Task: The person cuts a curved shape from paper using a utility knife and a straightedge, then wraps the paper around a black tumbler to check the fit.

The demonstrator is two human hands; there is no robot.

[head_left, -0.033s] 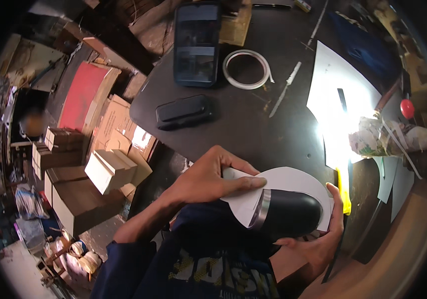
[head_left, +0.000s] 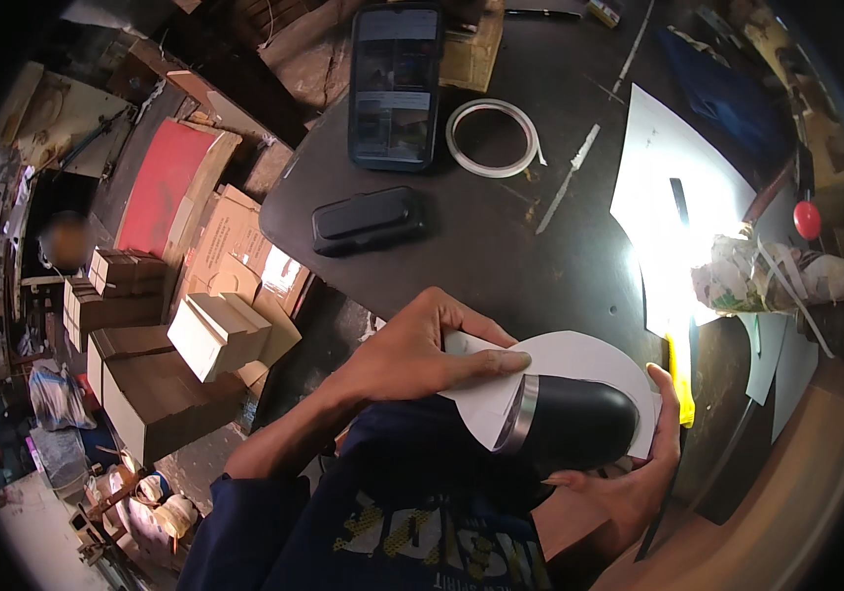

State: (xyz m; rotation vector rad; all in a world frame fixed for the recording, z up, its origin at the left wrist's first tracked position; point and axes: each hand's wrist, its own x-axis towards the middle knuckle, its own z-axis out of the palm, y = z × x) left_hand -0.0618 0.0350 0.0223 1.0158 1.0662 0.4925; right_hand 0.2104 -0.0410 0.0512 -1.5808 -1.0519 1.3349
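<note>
Near my body I hold a white curved sheet of card [head_left: 579, 353] with a glossy black rounded object [head_left: 579, 422] against it. A silver band [head_left: 518, 414] runs round the black object's left end; its exact kind I cannot make out. My left hand [head_left: 441, 350] pinches the card's left side, thumb on top and the other fingers partly hidden beneath. At the opposite side, my right hand [head_left: 629, 483] grips from below, its fingertips at the card's right edge and its thumb by the lower side of the black object.
On the dark table lie a phone [head_left: 395, 89], a black case [head_left: 368, 221], a tape roll [head_left: 494, 138] and a yellow-handled tool [head_left: 680, 379]. Brightly lit white sheets [head_left: 673, 158] lie to the right, by a cloth-wrapped thing [head_left: 772, 273]. Cardboard boxes [head_left: 161, 379] stand at left.
The view has shifted very slightly, so the table things appear a little further right. My hands keep the same hold on the card and the black object.
</note>
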